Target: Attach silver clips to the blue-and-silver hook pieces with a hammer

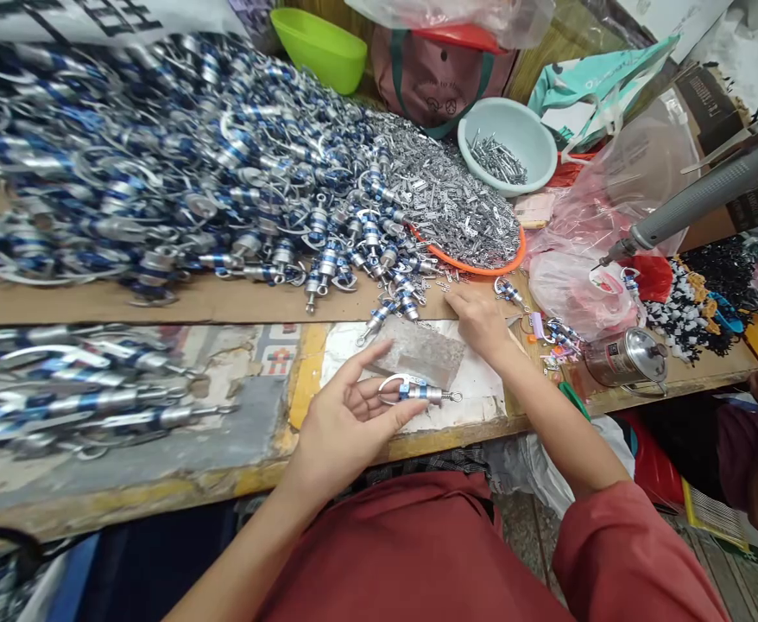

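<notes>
Between the thumb and fingers of my left hand [353,410] lies a small blue-and-silver metal fitting [418,391], with a curved silver lever at one end and a small ring at the other. It is held low over the front of a grey metal block [426,350]. My right hand [481,324] reaches past the block, its bent fingertips down on the cardboard by a few loose small metal links [442,283]. What those fingers hold, if anything, is hidden. Close by lie several more fittings [400,298] of the same kind.
A large heap of similar fittings [159,155] covers the back left; others lie in front [81,389]. Metal links [447,190] fill an orange-rimmed tray [483,269]. Behind it stands a pale bowl [508,112] of metal pins. At right are a grey tool [696,194] and a metal cup [622,358].
</notes>
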`<state>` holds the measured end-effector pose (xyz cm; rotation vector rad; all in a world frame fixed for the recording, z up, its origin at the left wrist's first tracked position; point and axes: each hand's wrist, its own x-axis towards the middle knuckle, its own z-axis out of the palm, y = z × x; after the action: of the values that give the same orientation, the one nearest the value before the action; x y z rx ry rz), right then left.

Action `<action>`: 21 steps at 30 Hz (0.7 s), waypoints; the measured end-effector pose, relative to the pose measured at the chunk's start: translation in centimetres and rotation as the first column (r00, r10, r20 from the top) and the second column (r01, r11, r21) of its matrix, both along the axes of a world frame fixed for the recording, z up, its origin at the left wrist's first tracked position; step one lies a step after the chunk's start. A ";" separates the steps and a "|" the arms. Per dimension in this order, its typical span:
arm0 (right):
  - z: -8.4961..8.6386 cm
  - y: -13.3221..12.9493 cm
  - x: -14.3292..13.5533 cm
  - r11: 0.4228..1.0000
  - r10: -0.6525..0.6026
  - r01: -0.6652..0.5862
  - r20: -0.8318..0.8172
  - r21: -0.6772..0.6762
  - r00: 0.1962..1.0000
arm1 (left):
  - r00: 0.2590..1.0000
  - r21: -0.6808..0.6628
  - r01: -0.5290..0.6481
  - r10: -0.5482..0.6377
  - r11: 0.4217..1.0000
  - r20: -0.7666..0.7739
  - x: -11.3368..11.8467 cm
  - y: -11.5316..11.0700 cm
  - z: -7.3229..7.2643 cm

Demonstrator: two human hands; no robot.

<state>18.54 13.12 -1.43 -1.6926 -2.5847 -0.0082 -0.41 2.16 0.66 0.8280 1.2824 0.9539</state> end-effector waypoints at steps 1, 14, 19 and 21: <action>0.1 0.0 0.1 1.000 -0.014 0.014 0.002 0.003 1.000 | 1.000 -0.002 -0.011 0.011 1.000 0.014 0.0 0.1 -0.1; 3.4 -3.2 0.8 0.998 0.052 -0.068 -0.552 -0.010 0.832 | 0.997 -0.018 -0.039 0.040 0.999 0.060 0.2 0.2 -0.3; 5.7 -6.9 -0.4 0.918 0.325 -0.394 -0.480 -0.047 0.815 | 0.997 -0.001 -0.036 0.036 0.999 0.070 0.2 0.2 -0.1; 5.8 -7.0 -0.7 0.894 0.354 -0.436 -0.438 -0.100 0.826 | 0.997 0.019 -0.030 0.029 0.999 0.070 0.2 0.1 -0.2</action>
<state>17.83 6.15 4.41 -1.0074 -2.6011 0.5739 -0.21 2.31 0.44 0.7868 1.2299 1.0120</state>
